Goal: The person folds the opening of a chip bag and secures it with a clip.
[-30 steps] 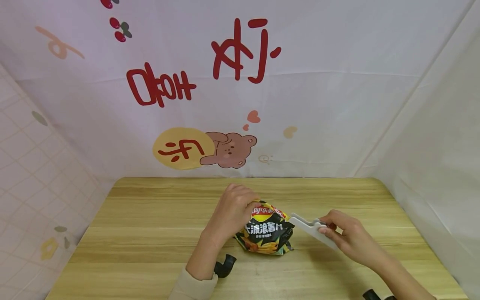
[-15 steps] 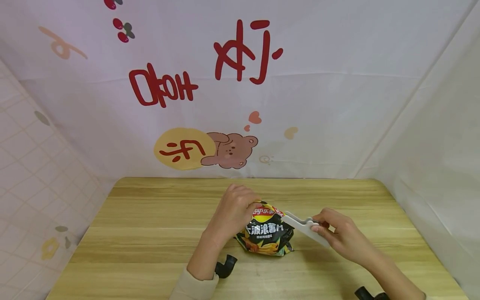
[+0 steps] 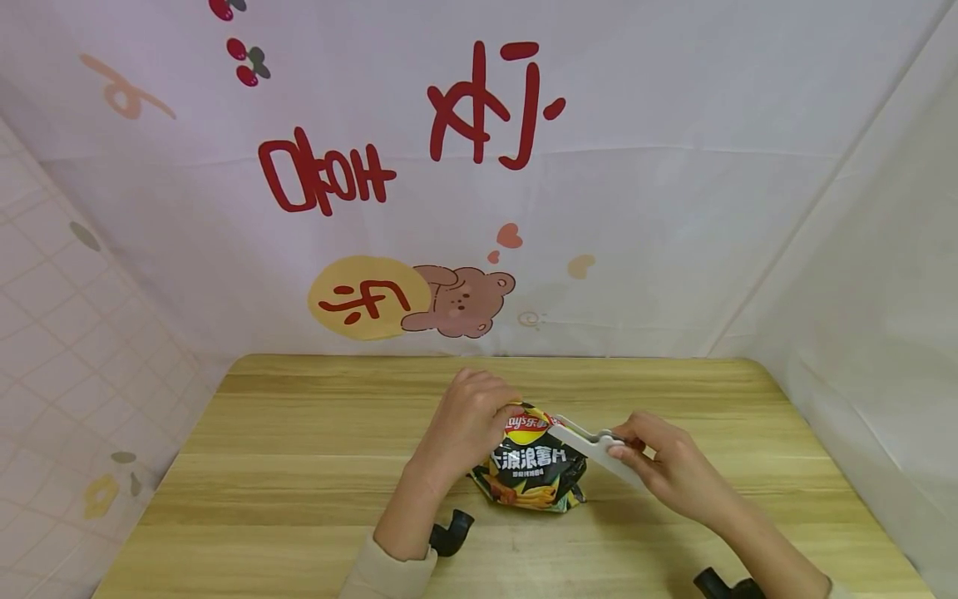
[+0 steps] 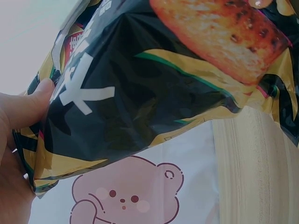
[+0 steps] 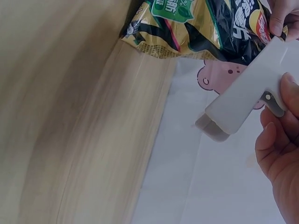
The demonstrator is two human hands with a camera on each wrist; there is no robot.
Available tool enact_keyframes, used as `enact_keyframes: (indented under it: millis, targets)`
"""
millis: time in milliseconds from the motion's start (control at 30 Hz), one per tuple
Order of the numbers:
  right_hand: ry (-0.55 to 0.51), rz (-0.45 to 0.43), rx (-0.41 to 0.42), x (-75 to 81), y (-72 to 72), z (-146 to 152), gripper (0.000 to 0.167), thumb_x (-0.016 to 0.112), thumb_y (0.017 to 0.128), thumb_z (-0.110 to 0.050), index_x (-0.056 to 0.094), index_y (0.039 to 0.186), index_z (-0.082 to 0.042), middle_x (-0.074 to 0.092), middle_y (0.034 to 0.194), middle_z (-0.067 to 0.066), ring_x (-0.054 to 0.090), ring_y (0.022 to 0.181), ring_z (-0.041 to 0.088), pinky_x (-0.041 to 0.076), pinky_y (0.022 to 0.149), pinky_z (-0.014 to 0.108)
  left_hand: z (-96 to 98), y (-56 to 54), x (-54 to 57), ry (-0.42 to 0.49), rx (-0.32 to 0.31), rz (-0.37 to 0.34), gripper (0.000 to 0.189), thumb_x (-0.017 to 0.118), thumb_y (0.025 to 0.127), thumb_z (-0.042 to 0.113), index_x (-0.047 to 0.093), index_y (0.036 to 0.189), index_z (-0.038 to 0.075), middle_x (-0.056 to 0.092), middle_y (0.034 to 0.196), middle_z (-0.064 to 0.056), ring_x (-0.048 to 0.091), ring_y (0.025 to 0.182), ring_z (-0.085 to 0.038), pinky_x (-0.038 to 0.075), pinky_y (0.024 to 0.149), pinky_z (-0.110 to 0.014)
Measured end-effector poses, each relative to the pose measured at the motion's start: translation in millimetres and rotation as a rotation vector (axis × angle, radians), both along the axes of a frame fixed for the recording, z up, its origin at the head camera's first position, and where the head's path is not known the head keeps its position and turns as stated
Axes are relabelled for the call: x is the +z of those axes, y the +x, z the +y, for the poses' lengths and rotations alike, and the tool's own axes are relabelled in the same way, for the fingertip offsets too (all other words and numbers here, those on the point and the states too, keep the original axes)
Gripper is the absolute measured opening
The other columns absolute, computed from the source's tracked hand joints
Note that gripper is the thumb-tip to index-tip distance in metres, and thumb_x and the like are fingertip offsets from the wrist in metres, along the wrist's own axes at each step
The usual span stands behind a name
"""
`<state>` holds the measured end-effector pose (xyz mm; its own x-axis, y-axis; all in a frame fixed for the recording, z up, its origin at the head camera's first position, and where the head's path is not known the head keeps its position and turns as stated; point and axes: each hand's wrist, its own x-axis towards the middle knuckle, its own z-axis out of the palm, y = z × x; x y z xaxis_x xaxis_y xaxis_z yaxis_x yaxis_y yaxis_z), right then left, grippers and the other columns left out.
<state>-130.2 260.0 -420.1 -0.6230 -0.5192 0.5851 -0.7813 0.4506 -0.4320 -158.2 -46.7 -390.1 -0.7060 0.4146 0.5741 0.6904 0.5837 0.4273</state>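
My left hand [image 3: 466, 428] pinches the top edge of a black and yellow Lay's chip bag [image 3: 530, 476], which stands upright on the table. In the left wrist view the thumb [image 4: 39, 100] presses on the bag's front near its folded top. A white bag clip [image 3: 591, 449] is pinched by my right hand [image 3: 666, 466], between thumb and fingers at its dark metal lever. The clip lies slantwise, its far end overlapping the bag's top right corner. From the right wrist view, the clip [image 5: 245, 91] reaches up to the bag's top edge, close to the left fingers [image 5: 280, 18].
The wooden table [image 3: 314, 449] extends around the bag. A white cloth [image 3: 659, 249] with a bear print and red characters hangs behind, with pale cloth walls at both sides. Black curved pieces show beside the left wrist [image 3: 451, 534] and the right wrist [image 3: 722, 585].
My right hand has moved left with the bag clip, sliding it from the bag's right corner further along its top edge. The left hand and the bag have stayed almost still.
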Motion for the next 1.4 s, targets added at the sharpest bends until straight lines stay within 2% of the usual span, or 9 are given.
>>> enact_keyframes:
  millis: [167, 367, 433, 567, 667, 867, 1067, 1233, 1400]
  targets:
    - [-0.012, 0.0, 0.003, 1.2, 0.2, -5.9, 0.035, 0.082, 0.08, 0.01, 0.072, 0.103, -0.015, 0.059, 0.088, -0.009, 0.052, 0.073, 0.002, 0.04, 0.054, 0.01, -0.2, 0.2, -0.8, 0.006, -0.006, 0.002, 0.012, 0.086, 0.085, 0.003, 0.082, 0.094, 0.009, 0.079, 0.09, 0.002, 0.071, 0.088, -0.014, 0.05, 0.085, -0.034]
    - [-0.02, -0.006, 0.005, 2.7, -0.3, -11.5, 0.037, 0.082, 0.079, 0.012, 0.071, 0.102, -0.015, 0.059, 0.088, -0.009, 0.054, 0.073, 0.003, 0.042, 0.053, 0.012, -0.6, 0.7, -1.2, 0.018, -0.016, 0.0, 0.013, 0.086, 0.085, 0.001, 0.082, 0.094, 0.009, 0.079, 0.09, 0.002, 0.072, 0.089, -0.014, 0.05, 0.085, -0.034]
    - [-0.021, 0.0, 0.004, 3.8, -0.9, -13.4, 0.03, 0.081, 0.084, 0.006, 0.071, 0.101, -0.015, 0.059, 0.088, -0.009, 0.053, 0.073, 0.002, 0.041, 0.053, 0.012, -0.7, 0.8, -1.1, 0.02, -0.017, -0.005, 0.013, 0.085, 0.085, 0.0, 0.082, 0.094, 0.009, 0.079, 0.09, 0.002, 0.072, 0.089, -0.014, 0.05, 0.086, -0.034]
    - [-0.015, 0.002, -0.005, 6.3, -2.1, -16.8, 0.003, 0.073, 0.099, -0.018, 0.07, 0.098, -0.016, 0.057, 0.087, -0.012, 0.051, 0.073, 0.001, 0.04, 0.054, 0.012, -1.1, 1.1, -1.6, 0.021, -0.013, -0.014, 0.014, 0.085, 0.085, 0.0, 0.083, 0.096, 0.009, 0.079, 0.091, 0.001, 0.072, 0.089, -0.014, 0.05, 0.086, -0.034]
    - [-0.007, -0.007, -0.012, 8.1, -3.0, -19.3, 0.015, 0.065, 0.103, -0.031, 0.07, 0.097, -0.018, 0.056, 0.087, -0.014, 0.05, 0.072, -0.001, 0.04, 0.054, 0.012, -1.5, 1.0, -2.4, 0.021, -0.018, -0.01, 0.015, 0.086, 0.084, 0.0, 0.083, 0.096, 0.009, 0.079, 0.091, 0.001, 0.072, 0.089, -0.014, 0.05, 0.086, -0.034]
    - [0.004, -0.012, -0.01, 9.4, -4.6, -23.1, 0.016, 0.064, 0.104, -0.031, 0.072, 0.1, -0.017, 0.056, 0.088, -0.015, 0.046, 0.071, -0.001, 0.039, 0.054, 0.012, -2.0, -0.8, -3.9, 0.024, -0.041, 0.027, 0.013, 0.087, 0.084, 0.001, 0.083, 0.093, 0.009, 0.079, 0.089, 0.002, 0.072, 0.087, -0.014, 0.05, 0.083, -0.033]
    - [0.018, -0.006, -0.022, 9.5, -7.1, -26.4, 0.023, 0.062, 0.104, -0.037, 0.072, 0.099, -0.017, 0.056, 0.088, -0.016, 0.046, 0.072, -0.001, 0.039, 0.055, 0.012, -1.6, -0.5, -3.7, 0.026, -0.038, 0.035, 0.016, 0.088, 0.081, 0.0, 0.083, 0.092, 0.01, 0.079, 0.087, 0.003, 0.072, 0.085, -0.013, 0.05, 0.082, -0.032]
    - [0.021, 0.005, -0.014, 12.4, -8.4, -30.9, 0.026, 0.061, 0.104, -0.039, 0.071, 0.096, -0.016, 0.056, 0.087, -0.015, 0.048, 0.074, 0.0, 0.04, 0.059, 0.012, -1.5, 0.1, -3.4, 0.025, -0.033, 0.014, 0.015, 0.088, 0.083, 0.001, 0.083, 0.092, 0.011, 0.079, 0.087, 0.003, 0.071, 0.085, -0.012, 0.049, 0.082, -0.032]
    - [0.015, -0.007, -0.003, 14.5, -8.7, -34.8, 0.024, 0.062, 0.104, -0.039, 0.07, 0.096, -0.018, 0.056, 0.088, -0.016, 0.049, 0.074, 0.001, 0.041, 0.06, 0.013, -1.5, 2.4, -1.4, 0.031, -0.014, -0.054, 0.012, 0.085, 0.087, 0.004, 0.083, 0.096, 0.012, 0.078, 0.09, 0.004, 0.069, 0.087, -0.012, 0.048, 0.085, -0.032]
